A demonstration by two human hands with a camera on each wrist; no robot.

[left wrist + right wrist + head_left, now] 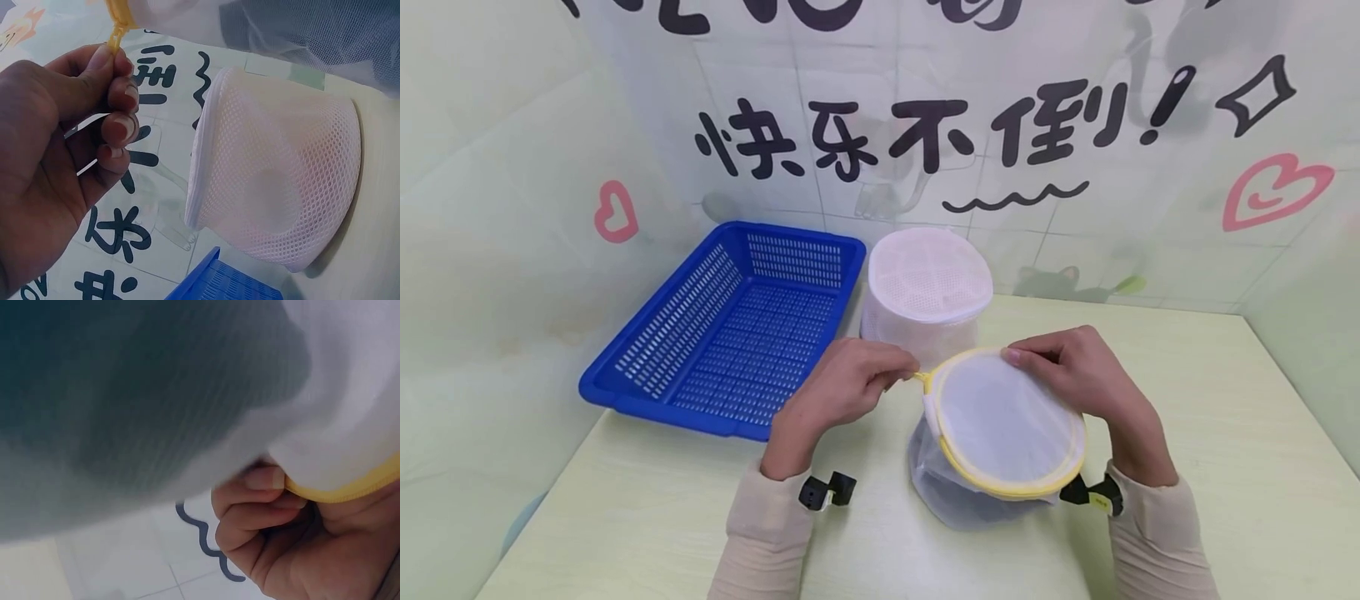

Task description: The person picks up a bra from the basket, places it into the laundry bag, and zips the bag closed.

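A mesh laundry bag (1007, 417) with a yellow zipper round its round lid stands on the table, its lid tilted up toward the head camera. Dark cloth shows through its mesh in the wrist views. My left hand (850, 379) pinches the yellow zipper pull (116, 39) between thumb and forefinger at the lid's left edge. With thumb and curled fingers, my right hand (1075, 367) grips the far right rim of the same bag, as the right wrist view also shows by the yellow edge (350, 492).
Behind the bag stands a second, white mesh laundry bag (928, 279) with something pale pink inside. A blue plastic basket (730, 429) sits to the left. A wall sheet (880, 200) with black lettering rises behind the table (1225, 433).
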